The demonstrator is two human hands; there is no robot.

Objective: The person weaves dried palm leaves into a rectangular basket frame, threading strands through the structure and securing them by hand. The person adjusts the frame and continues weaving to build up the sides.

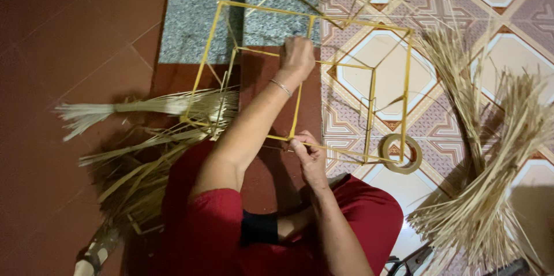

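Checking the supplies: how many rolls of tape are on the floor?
1: the tape roll lies flat on the patterned tiles, beside the frame's near right corner. Others may be hidden under the strip bundles.

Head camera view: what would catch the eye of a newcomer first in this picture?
First comes the open box-shaped frame of thin yellow bamboo sticks at the centre, with the left hand gripping an upper stick and the right hand pinching a lower joint. Next, the big curved bundle of pale bamboo strips lies at the right on the patterned tile floor, and a brown roll of tape lies beside the frame's lower right corner.
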